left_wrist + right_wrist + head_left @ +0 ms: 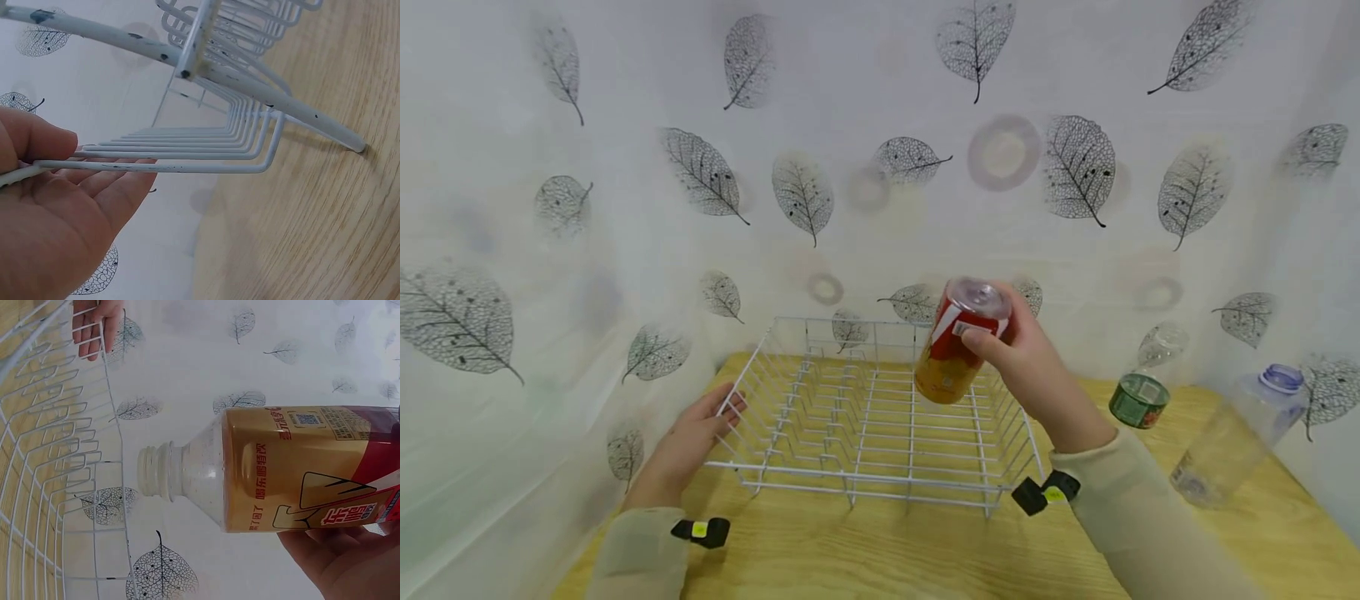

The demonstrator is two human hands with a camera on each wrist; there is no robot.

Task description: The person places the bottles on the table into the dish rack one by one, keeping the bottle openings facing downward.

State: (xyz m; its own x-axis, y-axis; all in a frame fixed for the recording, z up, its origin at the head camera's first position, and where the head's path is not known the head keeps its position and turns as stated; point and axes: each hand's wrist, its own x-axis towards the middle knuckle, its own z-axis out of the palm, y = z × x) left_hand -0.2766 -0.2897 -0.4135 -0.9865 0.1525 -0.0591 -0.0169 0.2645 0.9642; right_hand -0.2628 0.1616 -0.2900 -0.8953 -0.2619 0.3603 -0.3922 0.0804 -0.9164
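Observation:
My right hand [1037, 367] grips a plastic bottle [951, 350] with a red and gold label above the right part of a white wire dish rack [868, 477]. The bottle is tilted with its base up. In the right wrist view its clear, capless neck [159, 470] points toward the rack; the head view hides the neck. At the rack's left side, my left hand [703, 425] holds the wire rim. Up close in the left wrist view, the thumb [47, 140] and fingers [128, 190] lie on either side of the rim wire, which has chipped coating.
On the wooden table [820, 554], to the right of the rack, stand a green can [1138, 402] and a clear bottle [1236, 442] with a purple neck ring. Behind the can is another clear container [1161, 342]. A leaf-patterned curtain [880, 75] borders the table at the back and left.

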